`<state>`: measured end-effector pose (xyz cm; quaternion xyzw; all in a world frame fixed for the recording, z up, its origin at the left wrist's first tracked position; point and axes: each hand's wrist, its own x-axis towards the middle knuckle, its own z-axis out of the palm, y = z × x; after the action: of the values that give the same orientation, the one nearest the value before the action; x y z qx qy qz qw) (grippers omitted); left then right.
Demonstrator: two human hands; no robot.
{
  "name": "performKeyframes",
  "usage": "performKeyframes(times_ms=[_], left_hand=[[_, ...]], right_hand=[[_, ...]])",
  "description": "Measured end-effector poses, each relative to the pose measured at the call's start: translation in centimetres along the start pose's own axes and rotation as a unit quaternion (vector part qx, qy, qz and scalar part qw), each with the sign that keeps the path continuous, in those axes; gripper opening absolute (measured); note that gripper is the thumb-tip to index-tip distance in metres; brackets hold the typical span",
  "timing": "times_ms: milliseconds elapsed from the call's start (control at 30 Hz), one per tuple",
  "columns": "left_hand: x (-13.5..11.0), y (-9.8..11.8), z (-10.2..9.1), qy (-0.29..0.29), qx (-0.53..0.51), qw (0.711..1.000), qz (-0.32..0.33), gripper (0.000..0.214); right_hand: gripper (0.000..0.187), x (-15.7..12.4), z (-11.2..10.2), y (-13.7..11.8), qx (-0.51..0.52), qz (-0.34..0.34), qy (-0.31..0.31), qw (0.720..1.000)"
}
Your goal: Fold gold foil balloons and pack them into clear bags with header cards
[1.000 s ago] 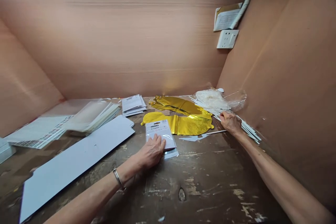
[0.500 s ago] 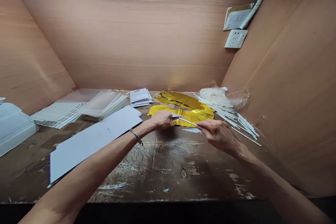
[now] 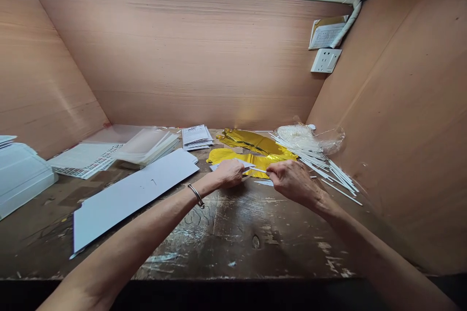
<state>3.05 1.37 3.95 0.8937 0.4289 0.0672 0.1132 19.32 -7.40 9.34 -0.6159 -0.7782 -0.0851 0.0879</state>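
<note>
My left hand (image 3: 229, 173), a bracelet on its wrist, is closed on a small clear packet with a white card (image 3: 215, 166) held just above the worn table (image 3: 233, 233). My right hand (image 3: 290, 180) pinches a thin white stick (image 3: 258, 170) whose tip reaches the packet's opening beside my left fingers. Folded gold foil balloons (image 3: 255, 148) lie just behind both hands.
A heap of white sticks (image 3: 324, 163) and a clear bag (image 3: 306, 137) lie at the right wall. A long white card sheet (image 3: 134, 192), clear sleeves (image 3: 146, 145), printed leaflets (image 3: 197, 136) and label sheets (image 3: 82, 159) sit left. A wall socket (image 3: 326, 60) is mounted at the back right.
My right hand left the stick heap carrying one stick and met my left hand, which lifted the packet off the table. The stick's tip has moved closer into the packet.
</note>
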Motion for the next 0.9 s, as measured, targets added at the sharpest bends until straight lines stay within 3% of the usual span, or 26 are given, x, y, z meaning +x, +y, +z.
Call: performKeyframes(times_ms=[133,367,467,533,600,700,800,900], left_hand=[[0.0,0.7,-0.5,-0.018,0.043,0.999,-0.014,0.025],[-0.9,2.3,0.0,-0.028,0.117,0.993,0.015,0.022],[-1.1,2.2,0.5,-0.016,0.127,0.991,0.028,0.019],[-1.1,2.0,0.7,-0.013,0.140,0.989,0.041,0.018],[-1.1,1.9,0.8,-0.012,0.149,0.987,0.050,0.018],[-1.3,2.1,0.8,-0.016,0.153,0.987,0.053,0.018],[-1.7,2.5,0.8,-0.024,0.148,0.987,0.057,0.020],[-2.3,2.8,1.2,-0.029,0.141,0.987,0.067,0.022]], right_hand=[[0.028,0.6,0.5,0.1,-0.031,0.011,-0.011,0.999],[0.027,2.1,4.5,-0.6,-0.033,0.043,-0.031,0.998],[0.025,1.8,4.8,0.1,0.027,0.022,-0.023,0.999],[0.023,1.5,4.5,1.0,0.119,-0.010,-0.036,0.992],[0.021,1.2,4.5,2.1,0.233,-0.022,-0.080,0.969],[0.022,1.1,5.3,3.2,0.410,0.048,-0.134,0.901],[0.024,1.5,6.8,3.2,0.523,0.141,-0.120,0.832],[0.023,2.0,8.2,2.4,0.550,0.198,-0.104,0.804]])
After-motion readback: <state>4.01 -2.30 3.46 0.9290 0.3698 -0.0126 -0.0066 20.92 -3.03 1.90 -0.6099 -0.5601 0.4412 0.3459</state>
